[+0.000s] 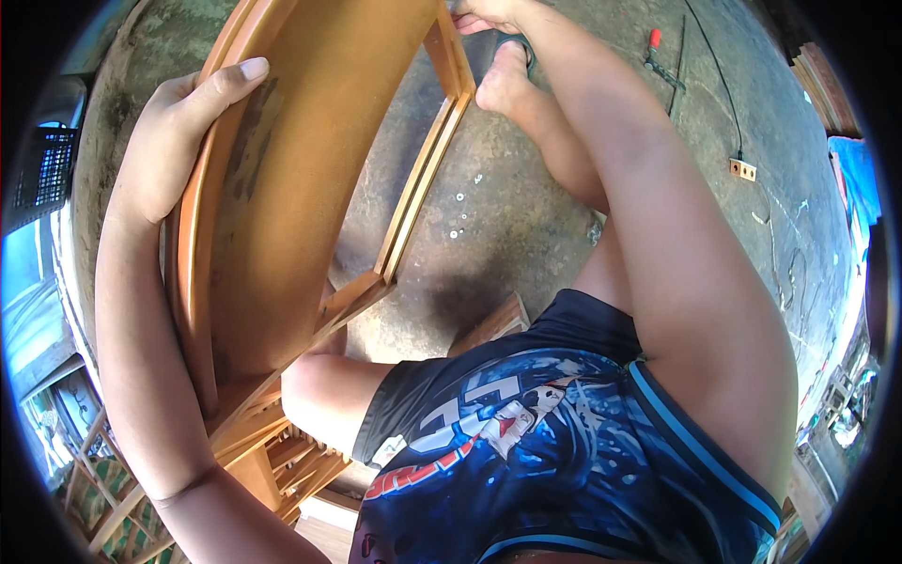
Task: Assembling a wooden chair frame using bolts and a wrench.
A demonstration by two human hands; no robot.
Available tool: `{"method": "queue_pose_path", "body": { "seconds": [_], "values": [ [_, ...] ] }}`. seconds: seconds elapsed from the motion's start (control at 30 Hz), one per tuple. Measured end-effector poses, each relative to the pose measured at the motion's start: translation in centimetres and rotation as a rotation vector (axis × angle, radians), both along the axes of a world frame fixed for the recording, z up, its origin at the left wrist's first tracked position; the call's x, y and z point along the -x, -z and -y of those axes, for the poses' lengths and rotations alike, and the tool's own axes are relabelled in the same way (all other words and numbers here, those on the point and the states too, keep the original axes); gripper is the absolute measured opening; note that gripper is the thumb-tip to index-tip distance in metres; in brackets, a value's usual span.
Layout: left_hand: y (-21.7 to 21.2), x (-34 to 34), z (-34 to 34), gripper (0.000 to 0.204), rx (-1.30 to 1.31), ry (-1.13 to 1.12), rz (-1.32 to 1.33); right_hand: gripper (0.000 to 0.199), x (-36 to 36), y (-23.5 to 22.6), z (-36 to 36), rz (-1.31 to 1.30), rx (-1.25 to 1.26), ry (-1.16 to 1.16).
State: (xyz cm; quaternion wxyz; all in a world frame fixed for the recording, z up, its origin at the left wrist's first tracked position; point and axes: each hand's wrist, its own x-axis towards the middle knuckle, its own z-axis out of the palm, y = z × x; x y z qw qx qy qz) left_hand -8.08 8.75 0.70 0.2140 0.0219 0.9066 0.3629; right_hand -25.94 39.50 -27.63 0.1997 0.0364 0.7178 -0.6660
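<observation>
A varnished wooden furniture frame (282, 216) stands tilted at my left, with a broad smooth panel and slim rails joined at corners. Dark smudges mark the panel near its left edge. My left hand (188, 122) is wrapped round that edge, thumb on top and the other fingers hidden behind the wood. At the far end, my right hand (484, 14) has its fingers curled against the frame's far edge; the picture's top cuts off part of it. My bare foot (507, 80) rests on the floor just below the right hand.
Slatted wooden pieces (305, 475) lie beside my left elbow. On the concrete floor (526, 216) are several small washer-like rings (458, 216). A red-handled clamp (655, 42) and a corded wooden socket block (742, 169) lie at the right. A dark plastic crate (47, 169) sits far left.
</observation>
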Motion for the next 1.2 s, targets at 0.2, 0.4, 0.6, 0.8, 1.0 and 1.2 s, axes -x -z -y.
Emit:
{"method": "queue_pose_path", "body": {
  "seconds": [0.2, 0.4, 0.6, 0.8, 1.0, 1.2],
  "values": [
    [-0.1, 0.0, -0.2, 0.062, 0.013, -0.009, -0.012, 0.018, -0.6, 1.2, 0.7, -0.051, 0.073, 0.087],
    [-0.5, 0.0, -0.4, 0.061, 0.05, 0.004, 0.004, 0.015, -0.9, 2.2, 1.0, -0.051, 0.098, 0.122],
    [0.0, -0.2, -0.3, 0.06, 0.018, -0.04, -0.033, 0.018, -1.0, 3.9, 1.2, -0.033, 0.175, 0.179],
    [0.1, 0.0, -0.2, 0.061, 0.025, -0.025, -0.063, 0.016, -3.7, 3.8, 1.5, -0.214, -0.043, 0.424],
    [-0.8, -1.2, 0.2, 0.069, 0.406, -0.028, -0.465, 0.04, -13.3, -2.3, 5.8, -0.636, 0.073, 0.737],
    [-2.4, -7.3, 4.1, 0.069, 0.593, -0.056, -0.432, 0.027, -22.0, -11.1, 8.1, -0.572, -0.328, 0.438]
  ]
}}
